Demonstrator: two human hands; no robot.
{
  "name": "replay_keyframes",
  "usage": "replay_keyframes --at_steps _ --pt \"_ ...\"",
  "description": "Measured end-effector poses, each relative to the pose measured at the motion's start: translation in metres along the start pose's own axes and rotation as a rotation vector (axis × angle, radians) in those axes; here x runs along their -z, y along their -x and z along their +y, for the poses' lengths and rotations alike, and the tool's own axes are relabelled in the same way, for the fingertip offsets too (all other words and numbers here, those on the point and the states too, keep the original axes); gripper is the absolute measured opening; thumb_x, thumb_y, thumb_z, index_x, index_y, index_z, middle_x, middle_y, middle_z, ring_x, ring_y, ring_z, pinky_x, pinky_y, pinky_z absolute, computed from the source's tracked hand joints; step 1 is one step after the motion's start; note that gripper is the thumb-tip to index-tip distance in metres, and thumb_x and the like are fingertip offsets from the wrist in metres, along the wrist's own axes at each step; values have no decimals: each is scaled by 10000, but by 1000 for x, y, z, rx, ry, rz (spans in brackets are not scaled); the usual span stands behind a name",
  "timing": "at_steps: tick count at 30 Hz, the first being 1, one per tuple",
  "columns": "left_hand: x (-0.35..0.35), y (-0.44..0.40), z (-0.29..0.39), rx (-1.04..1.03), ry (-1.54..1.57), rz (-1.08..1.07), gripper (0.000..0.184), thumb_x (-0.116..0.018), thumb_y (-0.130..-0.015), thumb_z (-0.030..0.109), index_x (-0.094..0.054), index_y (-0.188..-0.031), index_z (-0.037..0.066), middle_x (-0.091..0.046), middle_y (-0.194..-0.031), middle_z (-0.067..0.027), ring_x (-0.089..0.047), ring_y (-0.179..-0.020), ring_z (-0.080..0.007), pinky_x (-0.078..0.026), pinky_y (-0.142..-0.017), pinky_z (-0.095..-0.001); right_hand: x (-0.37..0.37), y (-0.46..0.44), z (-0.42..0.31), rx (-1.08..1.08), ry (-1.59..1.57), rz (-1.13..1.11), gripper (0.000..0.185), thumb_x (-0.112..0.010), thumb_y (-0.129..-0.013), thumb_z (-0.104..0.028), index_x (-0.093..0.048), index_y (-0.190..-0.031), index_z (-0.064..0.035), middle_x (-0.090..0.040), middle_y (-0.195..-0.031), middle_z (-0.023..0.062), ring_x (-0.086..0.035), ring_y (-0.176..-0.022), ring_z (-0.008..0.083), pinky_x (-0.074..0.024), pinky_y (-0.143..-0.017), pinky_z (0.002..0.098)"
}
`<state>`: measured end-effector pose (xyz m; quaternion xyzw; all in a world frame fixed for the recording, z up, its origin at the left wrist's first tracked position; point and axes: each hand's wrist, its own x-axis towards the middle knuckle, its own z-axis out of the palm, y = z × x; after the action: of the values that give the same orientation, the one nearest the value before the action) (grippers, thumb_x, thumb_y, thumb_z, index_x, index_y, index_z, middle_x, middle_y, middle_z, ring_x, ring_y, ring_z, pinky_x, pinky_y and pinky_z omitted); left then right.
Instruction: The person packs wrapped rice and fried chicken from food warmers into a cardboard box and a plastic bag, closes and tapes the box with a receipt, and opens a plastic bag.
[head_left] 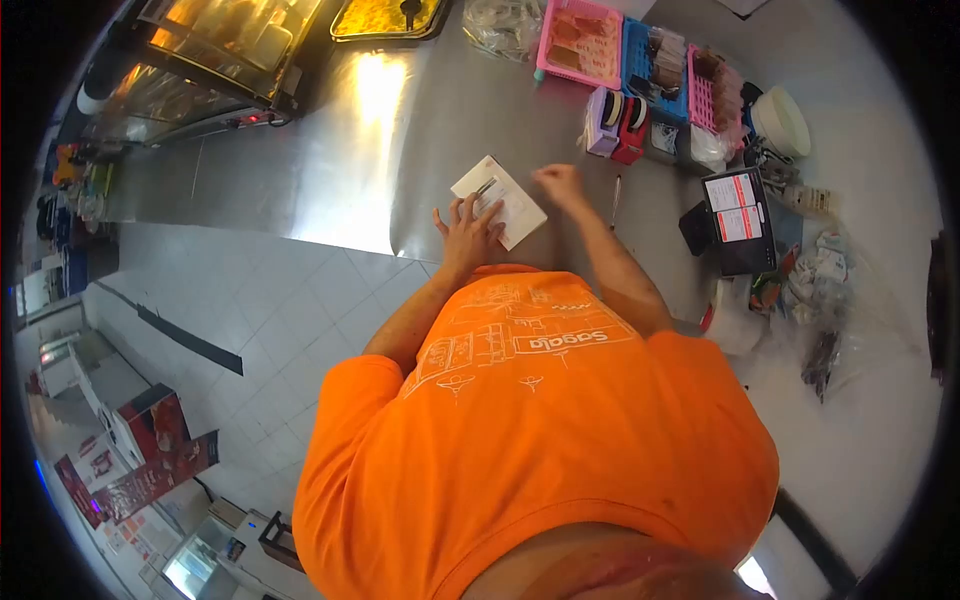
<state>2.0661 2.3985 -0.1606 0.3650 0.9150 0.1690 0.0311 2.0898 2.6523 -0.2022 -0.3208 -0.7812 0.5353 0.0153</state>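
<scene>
A small white notepad (522, 213) lies tilted on the steel counter, close in front of my body. My left hand (472, 228) rests on its left part with the fingers spread. A pen (486, 186) lies on the page at the fingertips of that hand; whether they press on it I cannot tell. My right hand (560, 186) is just right of the notepad, apart from it, with its fingers curled in. Whatever those fingers may hold is hidden. To the right of this hand, a second slim pen (616, 200) lies on the counter.
Purple and red tape dispensers (604, 122) stand beyond my right hand, before pink (580, 72) and blue baskets (640, 92). A tablet on a stand (738, 220) is at the right. A food tray (385, 36) and a glass display case (235, 60) stand at the far left.
</scene>
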Motion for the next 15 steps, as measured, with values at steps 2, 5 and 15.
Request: replay_keyframes --at_steps 2,5,15 --pt "0 -2 -7 -44 -11 -10 432 -646 -898 414 -603 -1317 319 -418 -1440 -62 -343 -1357 -315 -121 -1051 -750 -56 -4 -27 79 90 -145 306 -719 -792 -308 -751 -850 -10 -722 -763 142 -695 -744 236 -541 -699 388" --pt "-1 -7 -18 -102 -43 -26 456 -650 -888 450 -602 -1320 314 -422 -1444 -71 -347 -1356 -321 -132 -1050 -742 -94 -6 -62 82 370 -138 467 -773 -738 -441 -752 -891 0 -735 -836 180 -720 -798 306 -559 -734 415" --pt "-29 -17 -55 -128 611 -31 849 -770 -789 372 -376 -1505 143 -176 -1583 -231 -237 -1430 -450 -256 -1161 -519 -21 43 -15 -293 157 -192 773 -815 -673 -578 -654 -1146 13 -695 -1061 207 -696 -888 326 -568 -745 431"
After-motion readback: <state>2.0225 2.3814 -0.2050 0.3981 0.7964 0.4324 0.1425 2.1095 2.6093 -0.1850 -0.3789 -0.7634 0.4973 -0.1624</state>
